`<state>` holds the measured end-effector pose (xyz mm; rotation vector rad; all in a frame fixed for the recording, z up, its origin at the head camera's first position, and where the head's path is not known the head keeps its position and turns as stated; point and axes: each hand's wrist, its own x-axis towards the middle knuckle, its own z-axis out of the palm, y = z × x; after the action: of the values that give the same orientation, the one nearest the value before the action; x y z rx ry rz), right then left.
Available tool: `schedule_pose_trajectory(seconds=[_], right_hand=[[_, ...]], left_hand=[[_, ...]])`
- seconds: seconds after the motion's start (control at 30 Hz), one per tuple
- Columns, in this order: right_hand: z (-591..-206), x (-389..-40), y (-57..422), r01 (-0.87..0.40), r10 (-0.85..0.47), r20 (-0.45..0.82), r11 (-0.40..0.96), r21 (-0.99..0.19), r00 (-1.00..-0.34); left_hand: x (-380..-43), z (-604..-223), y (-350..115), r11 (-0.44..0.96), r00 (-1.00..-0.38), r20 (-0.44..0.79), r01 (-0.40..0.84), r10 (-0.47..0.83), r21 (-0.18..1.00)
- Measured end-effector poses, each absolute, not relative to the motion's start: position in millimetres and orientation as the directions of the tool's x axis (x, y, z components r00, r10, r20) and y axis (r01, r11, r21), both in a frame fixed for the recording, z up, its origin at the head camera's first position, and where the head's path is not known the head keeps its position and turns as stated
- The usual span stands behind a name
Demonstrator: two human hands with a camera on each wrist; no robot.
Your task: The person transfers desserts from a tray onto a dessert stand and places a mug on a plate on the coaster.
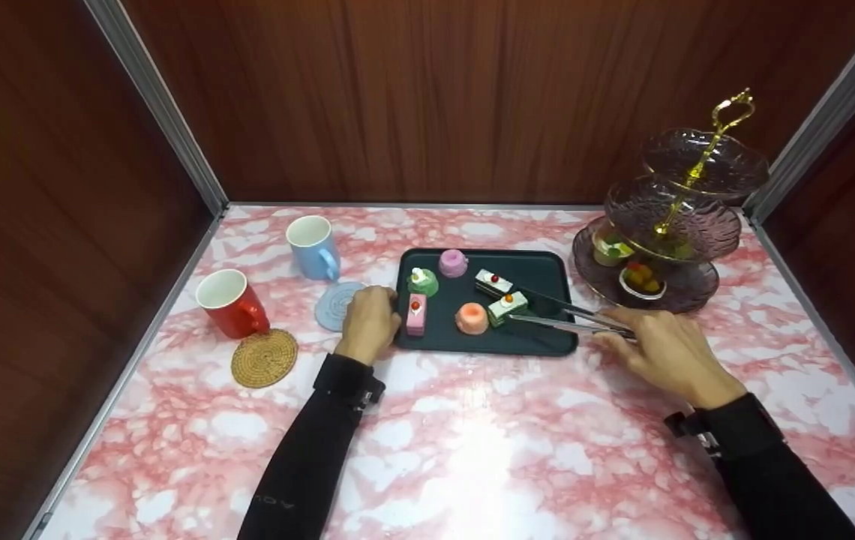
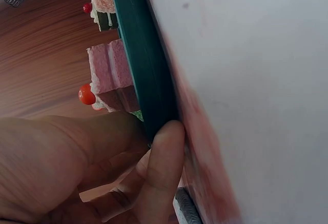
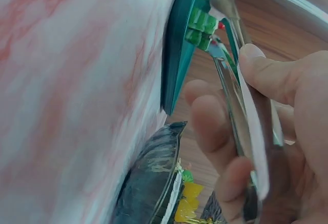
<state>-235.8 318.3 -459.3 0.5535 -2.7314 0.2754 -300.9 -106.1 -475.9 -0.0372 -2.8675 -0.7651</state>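
My left hand point(image 1: 369, 322) pinches the left rim of a dark green tray point(image 1: 532, 341) between thumb and finger, seen close in the left wrist view. In my right hand point(image 1: 664, 349) is a pair of metal tongs point(image 1: 559, 324). The tong tips lie on either side of a green layered cake slice point(image 1: 508, 308); whether they press on it I cannot tell. Also on the tray are a dark cake slice with white top point(image 1: 493, 283), a pink cake slice point(image 1: 416, 315), an orange round cake point(image 1: 472, 319), a purple round cake point(image 1: 453, 262) and a green round cake point(image 1: 422, 282).
A tiered glass stand point(image 1: 697, 296) with a gold handle stands at the right; small desserts, including a fruit tart point(image 1: 643, 280), sit on its bottom plate. To the left are a blue mug point(image 1: 313, 251), a red mug point(image 1: 231, 306), a blue coaster point(image 1: 331, 306) and a woven coaster point(image 1: 264, 358).
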Motion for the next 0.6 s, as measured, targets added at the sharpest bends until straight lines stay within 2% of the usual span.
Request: schedule_pose_trajectory(seconds=[0.23, 0.43, 0.6], right_hand=[[-463.7, -235.0, 315.7, -0.38, -0.352, 0.307, 0.924, -0.034, -0.884], [-467.9, -236.6, 314.5, -0.341, -0.31, 0.27, 0.937, -0.078, -0.912], [-471.9, -240.3, 314.9, -0.308, -0.264, 0.299, 0.945, -0.112, -0.917]], left_hand=[[-300.5, -476.3, -105.8, 0.88, -0.982, 0.188, 0.081, -0.009, 0.468], [-300.8, -476.6, -105.6, 0.875, -0.981, 0.196, 0.091, -0.005, 0.475], [-301.2, -476.8, -105.1, 0.872, -0.982, 0.187, 0.083, -0.011, 0.483]])
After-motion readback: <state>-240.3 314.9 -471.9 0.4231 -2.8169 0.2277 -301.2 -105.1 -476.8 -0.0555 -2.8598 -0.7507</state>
